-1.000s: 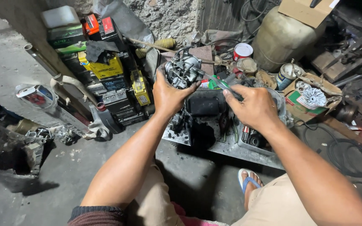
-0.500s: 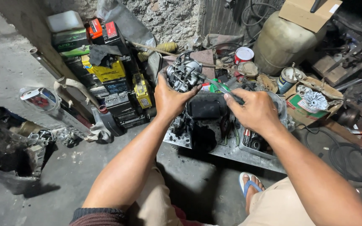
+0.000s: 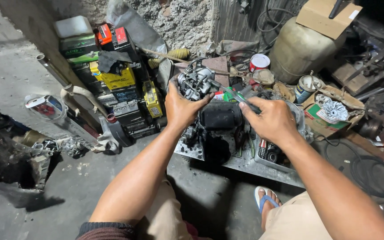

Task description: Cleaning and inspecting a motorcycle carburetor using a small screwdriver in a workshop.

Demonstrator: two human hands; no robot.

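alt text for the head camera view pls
A person's left hand grips a grey metal carburettor while the right hand puts a screwdriver to it, above a metal tray of greasy parts. Stacked batteries stand to the left.

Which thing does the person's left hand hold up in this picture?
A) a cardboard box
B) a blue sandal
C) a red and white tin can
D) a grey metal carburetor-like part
D: the left hand grips a grey metal carburetor-like part from below, while the right hand points a thin tool at it.
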